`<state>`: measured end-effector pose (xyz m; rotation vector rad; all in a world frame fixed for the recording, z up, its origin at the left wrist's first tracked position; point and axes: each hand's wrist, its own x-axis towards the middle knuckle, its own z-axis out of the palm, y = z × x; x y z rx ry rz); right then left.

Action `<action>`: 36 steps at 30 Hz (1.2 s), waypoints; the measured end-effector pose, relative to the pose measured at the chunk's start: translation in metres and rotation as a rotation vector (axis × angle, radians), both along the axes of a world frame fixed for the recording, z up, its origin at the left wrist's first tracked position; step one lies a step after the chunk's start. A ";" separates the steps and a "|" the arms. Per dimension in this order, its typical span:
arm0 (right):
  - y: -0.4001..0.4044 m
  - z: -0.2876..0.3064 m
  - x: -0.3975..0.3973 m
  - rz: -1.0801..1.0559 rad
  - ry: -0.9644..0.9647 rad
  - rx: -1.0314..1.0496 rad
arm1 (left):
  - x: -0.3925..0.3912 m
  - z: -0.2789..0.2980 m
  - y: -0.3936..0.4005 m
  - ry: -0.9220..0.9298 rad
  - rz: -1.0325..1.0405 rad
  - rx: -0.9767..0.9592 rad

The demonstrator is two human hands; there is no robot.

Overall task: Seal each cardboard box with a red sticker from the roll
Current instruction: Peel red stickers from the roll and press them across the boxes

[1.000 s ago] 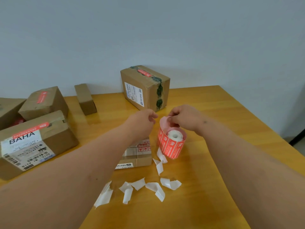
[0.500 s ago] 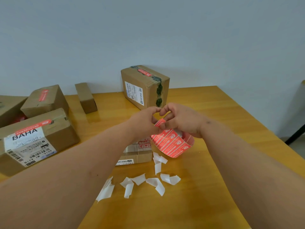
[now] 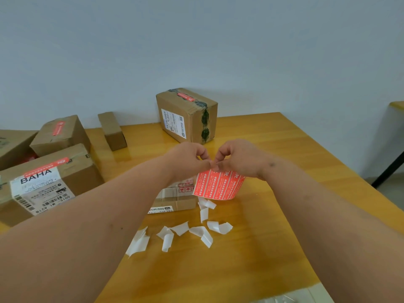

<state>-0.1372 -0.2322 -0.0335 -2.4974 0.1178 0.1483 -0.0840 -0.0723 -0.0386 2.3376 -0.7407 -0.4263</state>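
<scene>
We hold the sticker roll (image 3: 218, 185) lifted off the yellow table (image 3: 284, 149), both hands meeting at its upper edge: our left hand (image 3: 188, 159) and right hand (image 3: 238, 158) have thumb and forefinger curled into tight pinches that touch each other at the roll's loose end, so the grip is narrow and closed on the red sticker strip, though we cannot tell exactly which layer each fingertip has. Directly below the pinch the roll hangs with its printed red face toward us; just beneath and to the left of it lies the small box (image 3: 175, 197) we judge to be next for sealing. Below the roll, nearer us, white backing scraps (image 3: 196, 232) are scattered on the wood. Well to the left of our grip sit sealed boxes with red stickers already on, including the BAHA box (image 3: 43, 184), and beyond the grip stands another sealed box (image 3: 188, 114). We judge the sticker thin, light and floppy, prone to curling and sticking to itself, so it is best taken by one corner with fingertips, peeled slowly from the slick liner, while the other hand steadies the roll, which is light but crushable.
</scene>
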 end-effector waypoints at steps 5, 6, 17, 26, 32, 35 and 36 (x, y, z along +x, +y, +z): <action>0.001 0.003 -0.001 0.051 0.009 -0.119 | -0.003 0.002 -0.005 -0.003 -0.013 0.049; 0.001 0.002 -0.001 0.058 0.007 -0.120 | -0.003 0.001 -0.005 0.021 -0.008 0.043; 0.001 0.000 -0.004 0.082 -0.041 -0.088 | -0.004 -0.007 0.000 0.241 0.103 -0.105; 0.002 -0.001 -0.004 0.096 -0.092 -0.130 | -0.004 -0.009 0.003 0.330 0.138 -0.166; -0.001 0.003 -0.002 0.088 -0.035 -0.024 | -0.003 -0.004 0.005 0.332 0.105 -0.153; -0.001 0.006 0.000 0.091 -0.025 -0.033 | -0.001 -0.002 0.007 0.322 0.075 -0.132; -0.001 0.006 0.001 0.094 -0.015 -0.040 | -0.001 -0.002 0.007 0.313 0.069 -0.120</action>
